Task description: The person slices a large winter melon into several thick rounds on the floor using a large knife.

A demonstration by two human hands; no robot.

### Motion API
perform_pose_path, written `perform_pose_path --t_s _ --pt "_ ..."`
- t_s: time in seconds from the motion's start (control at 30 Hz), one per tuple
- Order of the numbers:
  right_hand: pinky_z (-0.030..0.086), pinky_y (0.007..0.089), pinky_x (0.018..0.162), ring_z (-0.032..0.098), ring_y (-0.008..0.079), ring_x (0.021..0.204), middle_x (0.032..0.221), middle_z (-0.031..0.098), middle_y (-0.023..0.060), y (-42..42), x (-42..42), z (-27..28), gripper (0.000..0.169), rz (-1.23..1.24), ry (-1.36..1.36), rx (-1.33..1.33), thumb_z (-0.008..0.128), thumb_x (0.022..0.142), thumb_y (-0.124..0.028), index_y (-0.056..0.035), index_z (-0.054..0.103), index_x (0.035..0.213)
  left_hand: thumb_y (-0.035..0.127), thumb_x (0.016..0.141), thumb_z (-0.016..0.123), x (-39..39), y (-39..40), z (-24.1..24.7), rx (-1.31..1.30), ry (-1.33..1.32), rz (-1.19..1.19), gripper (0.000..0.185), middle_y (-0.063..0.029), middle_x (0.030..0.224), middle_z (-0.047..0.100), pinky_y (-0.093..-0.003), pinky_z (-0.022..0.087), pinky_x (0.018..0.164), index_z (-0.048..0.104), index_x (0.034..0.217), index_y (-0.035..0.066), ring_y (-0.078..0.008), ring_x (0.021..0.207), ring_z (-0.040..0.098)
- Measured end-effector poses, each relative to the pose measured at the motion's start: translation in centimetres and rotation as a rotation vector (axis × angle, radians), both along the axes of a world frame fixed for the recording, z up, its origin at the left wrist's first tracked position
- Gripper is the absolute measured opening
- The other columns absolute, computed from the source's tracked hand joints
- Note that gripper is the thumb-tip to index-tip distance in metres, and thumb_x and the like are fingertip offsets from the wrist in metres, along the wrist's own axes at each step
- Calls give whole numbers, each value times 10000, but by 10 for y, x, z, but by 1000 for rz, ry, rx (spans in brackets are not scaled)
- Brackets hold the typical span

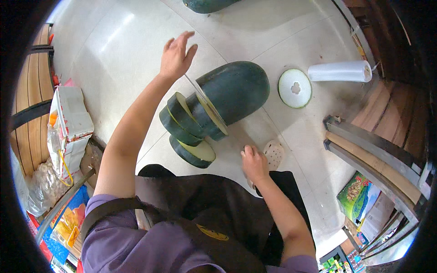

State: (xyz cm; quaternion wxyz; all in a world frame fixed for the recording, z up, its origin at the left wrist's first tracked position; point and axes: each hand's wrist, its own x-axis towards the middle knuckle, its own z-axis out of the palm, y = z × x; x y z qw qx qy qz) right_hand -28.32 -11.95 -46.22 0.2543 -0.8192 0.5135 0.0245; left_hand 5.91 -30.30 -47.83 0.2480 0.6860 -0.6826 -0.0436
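A large dark-green winter melon (239,90) lies on the tiled floor. A long thin metal blade (208,102) stands in the cut between it and a thick slice (205,114). My left hand (178,56) is raised just beyond the blade's far end, its fingers spread and holding nothing. My right hand (255,163), fingers curled, is beyond the blade's near end, by a light perforated clog (273,155); whether it grips a handle is unclear. More slices lean at the left, and one slice (196,153) lies nearer me, pale face up.
A round slice with a hole (286,90) and a roll of clear plastic (338,71) lie at the right. Another melon (210,5) is at the top edge. A white carton (73,116) stands left, and a metal-framed rack (372,146) stands right.
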Motion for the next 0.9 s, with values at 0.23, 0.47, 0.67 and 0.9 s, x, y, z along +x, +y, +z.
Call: perform_pose_path --t_s 0.23,0.47,0.67,0.9 --pt "480 429 585 589 378 687 889 598 186 -18 -12 59 258 -39 -56 -17 599 828 -163 -14 486 1005 295 915 481 -24 -34 62 -244 112 -32 356 -134 1186 568 -480 309 1009 426 1207 100 -292 1072 555" --pt "484 434 593 593 381 696 880 595 195 -15 0 55 259 -108 -95 -25 605 819 -134 -4 475 1002 311 914 469 -26 -68 40 -279 39 -94 372 -134 1157 582 -457 342 990 422 1205 84 -309 1089 540" --pt "486 439 582 596 382 684 872 593 194 -17 -2 60 249 -89 -76 -50 601 822 -139 -3 469 983 332 933 428 -31 -67 40 -193 67 -76 369 -145 1171 573 -443 333 1011 419 1208 85 -307 1107 529" --pt "492 416 570 597 360 629 816 589 167 -26 -6 69 180 -35 34 -10 557 847 -155 -31 454 926 321 941 409 -29 -57 39 -82 -12 -34 342 -147 1152 582 -473 303 1026 407 1200 98 -299 1106 533"
